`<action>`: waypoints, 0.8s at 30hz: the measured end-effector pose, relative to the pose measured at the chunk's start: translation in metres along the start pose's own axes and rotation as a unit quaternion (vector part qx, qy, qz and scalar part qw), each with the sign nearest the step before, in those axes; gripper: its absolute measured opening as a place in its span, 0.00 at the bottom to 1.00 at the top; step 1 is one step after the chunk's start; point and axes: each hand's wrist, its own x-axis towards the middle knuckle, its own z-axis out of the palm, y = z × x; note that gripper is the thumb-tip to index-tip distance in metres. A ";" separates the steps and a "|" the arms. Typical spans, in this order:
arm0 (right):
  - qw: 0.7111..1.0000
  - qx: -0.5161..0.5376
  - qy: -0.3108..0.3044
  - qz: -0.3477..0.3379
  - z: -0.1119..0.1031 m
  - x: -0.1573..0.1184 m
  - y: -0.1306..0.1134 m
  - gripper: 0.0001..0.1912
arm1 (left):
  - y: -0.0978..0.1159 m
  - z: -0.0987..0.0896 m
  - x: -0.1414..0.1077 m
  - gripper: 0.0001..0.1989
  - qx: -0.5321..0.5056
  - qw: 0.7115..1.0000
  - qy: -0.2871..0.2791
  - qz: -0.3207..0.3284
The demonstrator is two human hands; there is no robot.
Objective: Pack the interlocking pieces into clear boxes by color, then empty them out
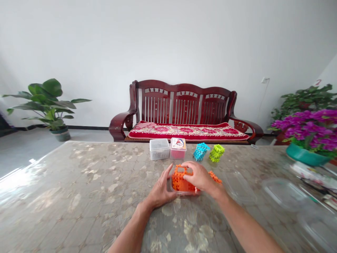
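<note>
A clear plastic container (184, 193) full of orange interlocking plastic pieces (179, 182) stands on the table in front of me. My left hand (160, 189) grips its left side, thumb at the front corner and fingers along the wall. From the right, my right hand (200, 177) reaches over the container with thumb and fingers closed on an orange interlocking piece (181, 168) at the top of the pile. More orange pieces (215, 177) show just beyond my right wrist, partly hidden by it.
Behind the container stand a clear lidded box (159, 149), a box of red pieces (177, 153), a blue stack (200, 151) and a green stack (217, 153). Clear lids (288, 193) lie to the right, near a purple flower pot (306, 154). A wooden bench (184, 86) is beyond the table.
</note>
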 end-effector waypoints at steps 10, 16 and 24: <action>0.999 -0.042 -0.016 0.005 -0.021 -0.014 0.034 0.21 | -0.006 -0.004 0.002 0.41 0.064 0.996 -0.035 0.048; 0.999 -0.031 -0.030 -0.015 -0.011 -0.018 0.039 0.16 | -0.002 -0.005 0.001 0.35 0.069 0.995 -0.052 0.045; 0.998 0.022 -0.048 -0.014 -0.002 -0.021 0.033 0.16 | 0.003 -0.006 0.002 0.30 0.081 0.993 -0.068 0.055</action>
